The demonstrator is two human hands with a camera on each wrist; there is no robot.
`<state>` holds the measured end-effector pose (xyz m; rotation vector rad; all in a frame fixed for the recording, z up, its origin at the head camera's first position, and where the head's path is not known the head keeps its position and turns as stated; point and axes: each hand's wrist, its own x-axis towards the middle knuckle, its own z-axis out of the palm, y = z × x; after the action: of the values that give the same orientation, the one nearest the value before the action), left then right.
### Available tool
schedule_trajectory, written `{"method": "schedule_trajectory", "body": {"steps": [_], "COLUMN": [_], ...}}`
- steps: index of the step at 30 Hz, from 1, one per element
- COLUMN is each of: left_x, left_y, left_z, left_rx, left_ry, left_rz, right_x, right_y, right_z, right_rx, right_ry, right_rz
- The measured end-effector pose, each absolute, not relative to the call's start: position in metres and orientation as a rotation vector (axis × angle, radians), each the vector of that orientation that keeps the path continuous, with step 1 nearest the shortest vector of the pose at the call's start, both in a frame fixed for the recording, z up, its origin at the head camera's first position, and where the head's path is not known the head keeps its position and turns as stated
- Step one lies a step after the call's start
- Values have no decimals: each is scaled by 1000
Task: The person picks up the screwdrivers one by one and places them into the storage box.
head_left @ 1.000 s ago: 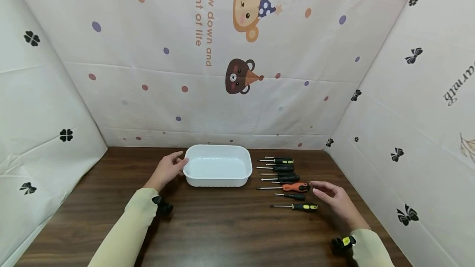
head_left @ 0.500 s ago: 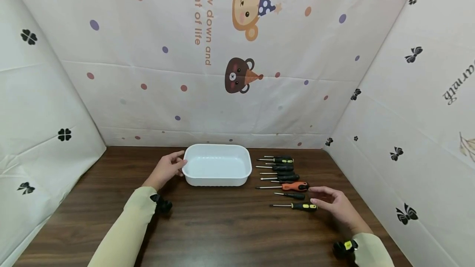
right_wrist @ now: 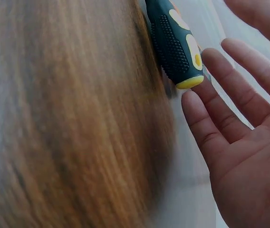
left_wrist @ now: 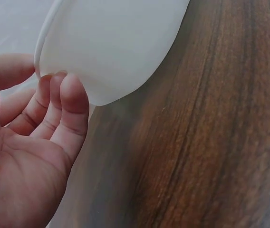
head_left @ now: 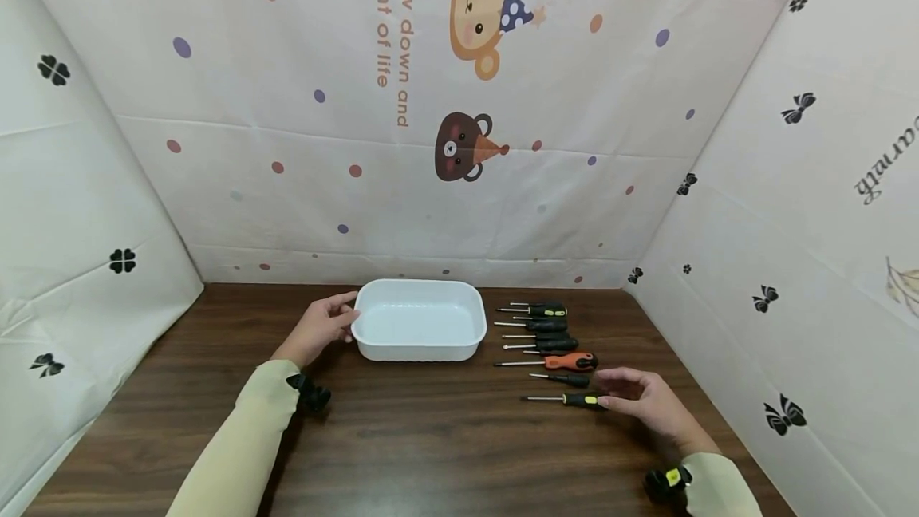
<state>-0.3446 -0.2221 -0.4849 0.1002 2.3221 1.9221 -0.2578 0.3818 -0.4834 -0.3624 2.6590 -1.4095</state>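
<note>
A white rectangular plastic tub [head_left: 420, 353] stands at the back middle of the table. My left hand [head_left: 319, 329] holds its left end, thumb at the rim and curled fingertips against the outer wall [left_wrist: 111, 52]. At the right, my right hand [head_left: 649, 404] hovers round the handle end of the nearest screwdriver [head_left: 580, 400], which is black with yellow patches. In the right wrist view that handle [right_wrist: 175, 47] lies beside the loosely spread fingers, which do not close on it. Just behind lie a small black screwdriver [head_left: 572, 380] and an orange-and-black screwdriver [head_left: 570, 362].
Several more dark-handled screwdrivers [head_left: 549, 325] lie in a column right of the tub, shafts pointing left. The brown wooden table [head_left: 431, 437] is bounded by white printed cloth [head_left: 402, 206] at the back and both sides.
My right hand has come nearer, from the orange screwdriver's handle end to the black-and-yellow one's. My left hand keeps its hold on the tub, which has not moved.
</note>
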Motion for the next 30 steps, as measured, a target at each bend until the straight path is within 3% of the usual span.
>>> {"method": "schedule_trajectory", "body": {"steps": [30], "left_x": [-343], "left_y": [-227], "left_z": [-480], "left_rx": [125], "left_ry": [2146], "left_rz": [2016], "right_x": [-260], "right_y": [374], "right_z": [-480], "right_rx": [-522], "right_ry": [2745], "right_rz": [-1135]}}
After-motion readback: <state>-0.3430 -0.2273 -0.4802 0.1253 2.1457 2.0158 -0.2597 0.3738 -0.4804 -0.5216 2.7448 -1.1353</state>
